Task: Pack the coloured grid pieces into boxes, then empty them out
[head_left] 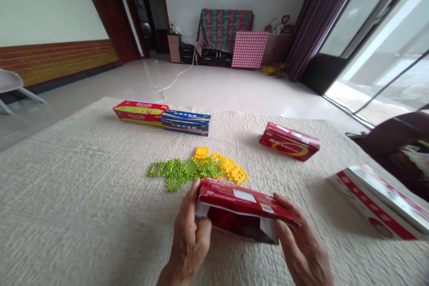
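Observation:
My left hand [189, 237] and my right hand [300, 241] grip the two ends of an open red cardboard box [241, 199], with its flap raised and something dark red inside. Just beyond the box lies a loose heap of green plastic lattice tiles [184, 170] and yellow lattice tiles [229, 166], not touched by either hand. A closed red box [288, 141] lies further right. A yellow-and-red box [140, 112] and a blue box [186, 122] lie end to end at the far side. A long white-and-red box [375, 201] lies at the right edge.
Everything rests on a beige quilted cloth [83, 178]. A dark wooden chair [398, 143] stands beyond the right edge, and a white chair [10, 82] at the left. A white cable [174, 81] trails across the tiled floor behind.

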`<state>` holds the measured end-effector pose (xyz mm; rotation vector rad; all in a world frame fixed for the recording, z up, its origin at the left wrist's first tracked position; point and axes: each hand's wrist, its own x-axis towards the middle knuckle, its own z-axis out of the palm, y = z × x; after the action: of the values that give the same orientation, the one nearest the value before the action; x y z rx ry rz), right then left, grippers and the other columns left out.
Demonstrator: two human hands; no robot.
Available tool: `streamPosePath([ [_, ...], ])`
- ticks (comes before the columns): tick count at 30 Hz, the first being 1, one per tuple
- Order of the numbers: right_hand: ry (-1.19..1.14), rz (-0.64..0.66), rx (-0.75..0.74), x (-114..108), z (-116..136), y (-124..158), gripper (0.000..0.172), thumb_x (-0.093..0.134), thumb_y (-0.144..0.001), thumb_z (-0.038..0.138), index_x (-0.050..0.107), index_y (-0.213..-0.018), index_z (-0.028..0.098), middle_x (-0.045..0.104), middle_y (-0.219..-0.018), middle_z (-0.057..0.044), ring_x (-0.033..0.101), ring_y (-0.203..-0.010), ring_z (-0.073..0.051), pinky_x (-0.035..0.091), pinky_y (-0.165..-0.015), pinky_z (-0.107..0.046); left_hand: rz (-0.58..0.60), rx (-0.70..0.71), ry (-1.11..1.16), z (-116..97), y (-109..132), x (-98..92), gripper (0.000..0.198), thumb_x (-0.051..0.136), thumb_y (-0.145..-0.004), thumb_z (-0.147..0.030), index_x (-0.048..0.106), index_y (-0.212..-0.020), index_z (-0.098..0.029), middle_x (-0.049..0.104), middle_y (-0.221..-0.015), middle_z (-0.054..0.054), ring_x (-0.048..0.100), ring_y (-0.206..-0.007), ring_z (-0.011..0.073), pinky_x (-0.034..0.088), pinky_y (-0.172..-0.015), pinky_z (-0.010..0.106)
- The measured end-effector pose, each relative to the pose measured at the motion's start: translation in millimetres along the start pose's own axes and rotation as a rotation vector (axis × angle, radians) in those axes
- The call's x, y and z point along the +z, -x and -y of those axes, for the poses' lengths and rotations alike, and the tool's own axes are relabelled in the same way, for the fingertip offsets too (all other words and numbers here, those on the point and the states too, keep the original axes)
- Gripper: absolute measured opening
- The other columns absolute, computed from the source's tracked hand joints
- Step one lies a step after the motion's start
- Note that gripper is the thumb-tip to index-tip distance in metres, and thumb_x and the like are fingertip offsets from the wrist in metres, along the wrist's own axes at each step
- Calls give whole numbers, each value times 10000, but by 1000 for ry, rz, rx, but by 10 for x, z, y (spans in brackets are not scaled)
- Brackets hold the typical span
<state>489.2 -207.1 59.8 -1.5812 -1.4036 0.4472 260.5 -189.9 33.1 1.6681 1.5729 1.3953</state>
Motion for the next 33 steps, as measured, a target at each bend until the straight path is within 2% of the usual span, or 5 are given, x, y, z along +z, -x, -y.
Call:
streamPosePath([
  [5, -236, -16, 185, 29, 53, -11, 407, 596, -863, 515, 608, -1176, 256, 733, -1119, -76, 711, -943, -233, 590, -722, -325, 30, -11, -9, -74, -12, -40, 649, 466, -771, -83, 457, -1409, -206, 569, -1402, 95, 513, -1316, 250, 418, -1115, 444],
  [10, -328, -244, 403, 60, 123, 16, 358, 661, -805, 544, 595, -926, 213, 743, -1051, -87, 701, -880, -235, 556, -665, -297, 120, -19, -25, -176, -52, -108, 566, 499, -794, -133, 513, -1355, -197, 653, -1287, 89, 626, -1166, 238, 508, -1022, 399],
  [16, -229, -290, 457, 7, 109, 8, 410, 687, -764, 574, 686, -913, 192, 732, -838, -37, 655, -727, -194, 524, -613, -272, 153, -54, 52, -158, -43, -143, 526, 509, -883, -233, 461, -1405, -181, 683, -1251, 96, 668, -1109, 206, 566, -915, 308],
  [26, 59, 91, 231, -147, -145, -10, 502, 593, -833, 576, 681, -1192, 236, 507, -1458, -110, 549, -1260, -332, 587, -820, -401, 28, 20, -157, -15, -122, -180, 321, 454, -918, -245, 695, -1115, -166, 662, -1284, 106, 606, -1217, 237, 494, -1032, 366],
  [33, 456, 202, -12, -203, -136, 80, 648, 619, -774, 633, 603, -1257, 201, 584, -1348, -170, 560, -1213, -400, 489, -989, -602, 42, 201, -381, -55, -106, -160, 285, 561, -887, -325, 705, -1072, -163, 680, -1195, 131, 628, -1118, 269, 525, -972, 413],
])
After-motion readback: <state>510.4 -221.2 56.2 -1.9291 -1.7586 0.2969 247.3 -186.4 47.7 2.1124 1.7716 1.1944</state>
